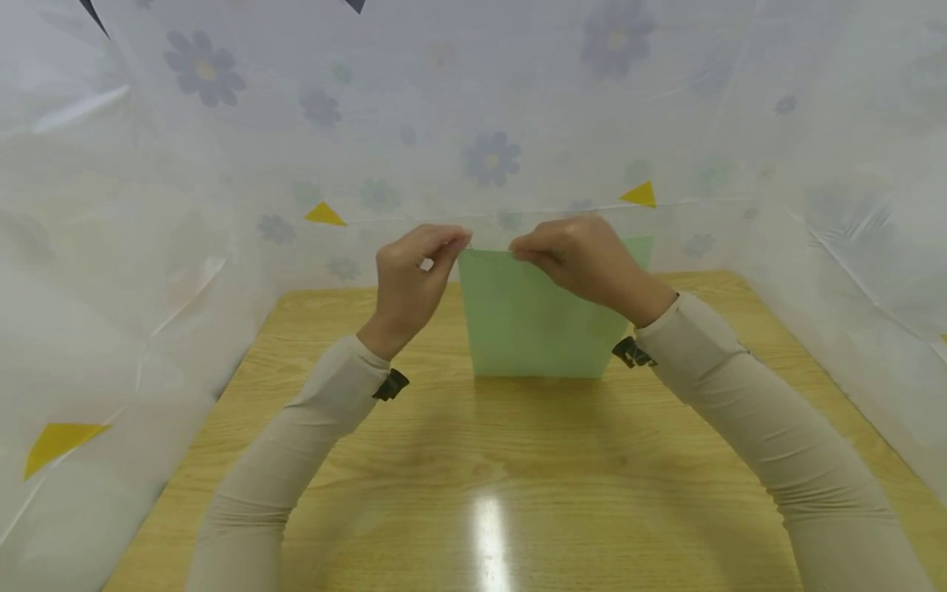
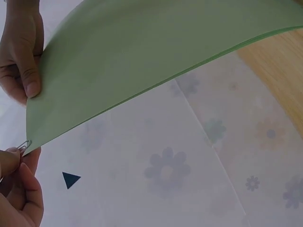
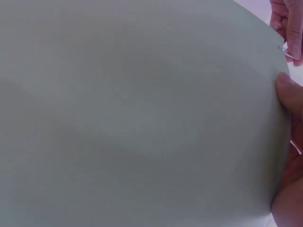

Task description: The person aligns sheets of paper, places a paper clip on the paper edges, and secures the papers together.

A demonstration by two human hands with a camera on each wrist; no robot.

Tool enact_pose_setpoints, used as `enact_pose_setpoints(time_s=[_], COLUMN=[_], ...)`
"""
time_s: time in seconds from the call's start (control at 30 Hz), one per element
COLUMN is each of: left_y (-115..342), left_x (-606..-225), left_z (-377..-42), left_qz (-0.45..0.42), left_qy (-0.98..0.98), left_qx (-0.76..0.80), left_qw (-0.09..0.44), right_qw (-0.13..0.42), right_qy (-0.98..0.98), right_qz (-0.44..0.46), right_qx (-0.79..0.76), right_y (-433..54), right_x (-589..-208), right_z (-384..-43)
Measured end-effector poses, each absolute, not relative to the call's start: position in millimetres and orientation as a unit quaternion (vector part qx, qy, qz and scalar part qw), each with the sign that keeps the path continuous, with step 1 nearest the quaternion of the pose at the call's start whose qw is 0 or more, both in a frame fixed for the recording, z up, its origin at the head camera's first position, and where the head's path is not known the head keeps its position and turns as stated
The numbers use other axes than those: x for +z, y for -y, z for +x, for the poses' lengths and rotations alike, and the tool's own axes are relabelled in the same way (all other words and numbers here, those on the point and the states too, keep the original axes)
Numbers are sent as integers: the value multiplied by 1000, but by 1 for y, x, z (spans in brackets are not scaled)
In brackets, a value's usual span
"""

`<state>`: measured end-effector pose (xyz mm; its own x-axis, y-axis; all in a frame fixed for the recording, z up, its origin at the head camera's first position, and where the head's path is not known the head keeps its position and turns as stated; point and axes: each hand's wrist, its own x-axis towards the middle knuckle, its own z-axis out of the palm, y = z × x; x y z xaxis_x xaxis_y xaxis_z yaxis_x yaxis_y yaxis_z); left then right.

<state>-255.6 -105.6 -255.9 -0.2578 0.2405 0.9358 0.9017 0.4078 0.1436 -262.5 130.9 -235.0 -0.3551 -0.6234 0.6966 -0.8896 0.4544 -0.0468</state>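
Note:
Light green paper (image 1: 543,329) stands upright over the table, and its side edge in the left wrist view looks layered, like more than one sheet. My right hand (image 1: 588,259) pinches the paper's top edge between thumb and fingers. At the top left corner, my left hand (image 1: 414,279) pinches a small metal paper clip (image 2: 25,145). That clip sits over the corner of the paper, and in the right wrist view the clip (image 3: 286,52) shows partly behind the fingertips. Whether the paper's lower edge touches the table cannot be told.
A wood-grain table (image 1: 444,477) lies beneath the hands. Pale flower-print sheeting (image 1: 414,99) surrounds it at the back and both sides. Yellow triangles (image 1: 325,215) are stuck on the sheeting. Each sleeve carries a small dark wrist device (image 1: 390,385).

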Motion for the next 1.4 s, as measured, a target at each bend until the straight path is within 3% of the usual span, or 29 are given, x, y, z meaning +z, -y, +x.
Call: enact_pose_setpoints(time_s=[1.4], left_y=[105], left_x=[-252], left_z=[-252], left_qz=[-401], left_qy=[743], left_qx=[-311], left_qw=[436], right_qw=[331], right_qy=[792], right_qz=[467], right_qx=[211], right_y=[-130], right_x=[-238], right_z=[-264])
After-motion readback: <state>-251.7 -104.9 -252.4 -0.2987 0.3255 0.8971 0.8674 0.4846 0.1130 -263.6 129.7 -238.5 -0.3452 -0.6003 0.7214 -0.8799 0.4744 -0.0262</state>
